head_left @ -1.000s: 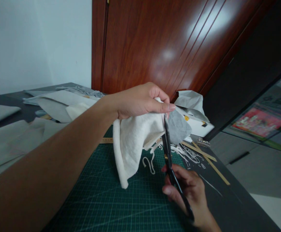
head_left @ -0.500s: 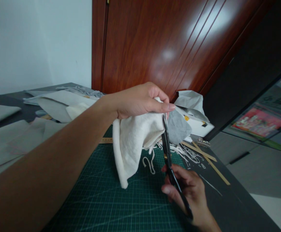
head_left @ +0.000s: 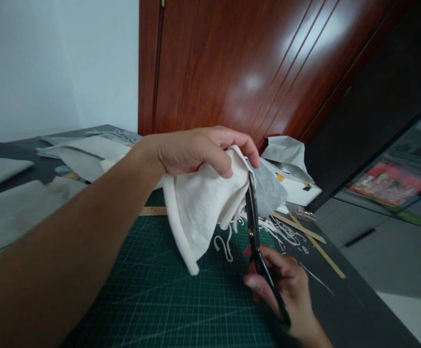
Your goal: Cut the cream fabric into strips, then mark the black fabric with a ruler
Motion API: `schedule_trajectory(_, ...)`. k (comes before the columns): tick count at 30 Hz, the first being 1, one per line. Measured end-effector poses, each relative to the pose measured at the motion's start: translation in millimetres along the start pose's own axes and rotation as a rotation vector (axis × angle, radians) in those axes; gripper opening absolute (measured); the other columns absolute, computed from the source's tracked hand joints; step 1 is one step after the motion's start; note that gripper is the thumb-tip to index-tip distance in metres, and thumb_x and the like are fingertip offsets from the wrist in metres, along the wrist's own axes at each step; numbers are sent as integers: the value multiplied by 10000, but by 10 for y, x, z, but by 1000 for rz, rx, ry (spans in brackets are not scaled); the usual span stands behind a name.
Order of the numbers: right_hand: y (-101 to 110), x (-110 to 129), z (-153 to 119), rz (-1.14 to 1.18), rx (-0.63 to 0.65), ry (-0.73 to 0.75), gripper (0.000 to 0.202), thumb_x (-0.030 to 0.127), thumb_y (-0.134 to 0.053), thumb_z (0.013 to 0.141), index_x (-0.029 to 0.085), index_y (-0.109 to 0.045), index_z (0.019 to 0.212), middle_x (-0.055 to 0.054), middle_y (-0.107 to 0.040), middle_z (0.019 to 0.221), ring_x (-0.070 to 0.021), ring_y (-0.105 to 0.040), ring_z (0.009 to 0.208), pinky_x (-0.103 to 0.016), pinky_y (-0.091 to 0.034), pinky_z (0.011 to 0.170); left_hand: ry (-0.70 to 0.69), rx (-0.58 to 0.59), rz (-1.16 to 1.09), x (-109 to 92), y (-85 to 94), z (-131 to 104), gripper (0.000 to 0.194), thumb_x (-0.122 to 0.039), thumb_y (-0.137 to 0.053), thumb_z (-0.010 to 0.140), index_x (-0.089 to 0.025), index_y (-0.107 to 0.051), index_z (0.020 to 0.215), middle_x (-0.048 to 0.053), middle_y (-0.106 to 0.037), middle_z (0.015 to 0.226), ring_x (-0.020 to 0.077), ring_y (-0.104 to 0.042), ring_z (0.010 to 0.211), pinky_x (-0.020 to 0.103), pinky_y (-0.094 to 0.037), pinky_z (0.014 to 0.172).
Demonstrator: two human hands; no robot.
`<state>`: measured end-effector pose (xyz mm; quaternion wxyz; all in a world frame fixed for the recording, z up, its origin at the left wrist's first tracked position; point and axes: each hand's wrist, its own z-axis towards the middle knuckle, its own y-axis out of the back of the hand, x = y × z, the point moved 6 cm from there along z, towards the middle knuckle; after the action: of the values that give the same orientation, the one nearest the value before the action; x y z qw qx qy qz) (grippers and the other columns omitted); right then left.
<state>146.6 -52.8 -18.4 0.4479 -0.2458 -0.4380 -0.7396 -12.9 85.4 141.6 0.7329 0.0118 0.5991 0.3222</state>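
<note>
White fabric (head_left: 199,208) hangs in folds from my left hand (head_left: 203,150), its thumb on the near side and its fingers over the top edge. My right hand (head_left: 286,285) is wrapped round the handles of black scissors (head_left: 253,232). The scissors point upward, their blades together or nearly so at the fabric's right edge, just below my left fingers. A thin white strip (head_left: 227,249) lies under the fabric on the green cutting mat (head_left: 181,309).
White cloth pieces (head_left: 10,208) lie on the left. Beyond the scissors are white scraps (head_left: 286,232), wooden rulers (head_left: 321,251), a grey cloth (head_left: 268,191) and a white box (head_left: 299,188). A brown wooden door (head_left: 210,72) stands behind.
My left hand has shifted left, and its fingers sit farther apart on the fabric. The fabric's lower corner has swung slightly right and up. My right hand and the scissors have barely moved.
</note>
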Motion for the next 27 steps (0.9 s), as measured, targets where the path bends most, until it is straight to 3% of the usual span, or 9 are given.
schedule_trajectory(3, 2, -7, 1, 15, -7, -12, 236, 230, -780, 840, 286, -696, 1053, 83, -601, 578, -81, -543, 405, -173, -416, 424, 55, -91, -69, 60, 68, 16, 307, -127, -693, 598, -183, -740, 896, -9, -717, 800, 165, -688, 733, 237, -475, 649)
schedule_trajectory(8, 19, -2, -1, 45, -30, -21, 237, 245, -790, 837, 298, -703, 1051, 88, -603, 563, -76, -553, 380, -152, -424, 413, 34, -213, -136, 133, 148, 69, 64, -131, -718, 722, -145, -749, 776, 27, -730, 778, 152, -706, 702, 252, -518, 662)
schedule_trajectory(15, 55, -6, 9, 59, -67, -18, 247, 261, -800, 833, 301, -712, 1060, 77, -629, 585, -79, -563, 365, -144, -445, 397, -25, -257, -267, 206, 95, 151, 69, -123, -709, 820, -146, -753, 773, 35, -746, 781, 144, -716, 688, 263, -556, 658)
schedule_trajectory(19, 60, 8, 33, 73, -88, -31, 216, 278, -813, 818, 274, -718, 1013, 71, -622, 573, -82, -559, 357, -149, -443, 388, -69, -364, -322, 225, 104, 190, 82, -73, -746, 767, -148, -734, 735, 22, -733, 741, 123, -695, 659, 246, -558, 648)
schedule_trajectory(27, 106, -51, -12, 96, -100, -65, 220, 316, -798, 842, 286, -718, 1044, 70, -631, 593, -87, -569, 379, -157, -448, 393, 77, -224, -311, 269, 84, 114, 308, 60, -716, 651, -136, -800, 873, 47, -768, 834, 159, -741, 714, 258, -554, 686)
